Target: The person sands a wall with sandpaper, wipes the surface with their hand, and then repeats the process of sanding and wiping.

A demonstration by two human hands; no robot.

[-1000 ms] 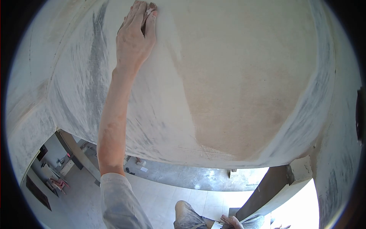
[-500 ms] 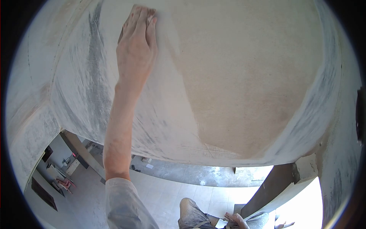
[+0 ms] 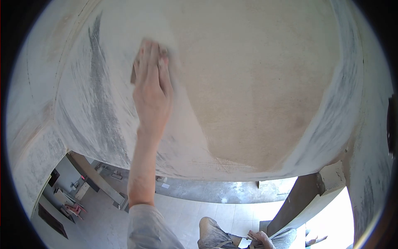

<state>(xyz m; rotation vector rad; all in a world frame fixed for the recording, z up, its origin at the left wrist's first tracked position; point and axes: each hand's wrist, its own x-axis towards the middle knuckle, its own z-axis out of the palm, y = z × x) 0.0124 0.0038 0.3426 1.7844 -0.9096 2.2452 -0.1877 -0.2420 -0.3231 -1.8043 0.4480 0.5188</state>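
Observation:
My left hand (image 3: pixel 153 85) reaches up and presses a thin, flat brownish pad (image 3: pixel 134 74) against the plastered surface (image 3: pixel 253 91). Most of the pad is hidden under the fingers; its edge shows at their left. Around the hand the plaster is whitish, with a darker beige patch to the right and grey streaks to the left. My right hand (image 3: pixel 261 238) is low in the view, near my lap, with its fingers bent beside a small white piece (image 3: pixel 244 243). Whether it grips that piece is unclear.
A beam or column (image 3: pixel 296 203) stands at the lower right beside bright light. Below is a tiled floor (image 3: pixel 186 211). At the lower left, through an opening, are a reddish chair (image 3: pixel 74 208) and various items by a wall.
My left hand and the pad have moved down along the plaster and slightly right. The view has shifted a little. My right hand stays near my lap.

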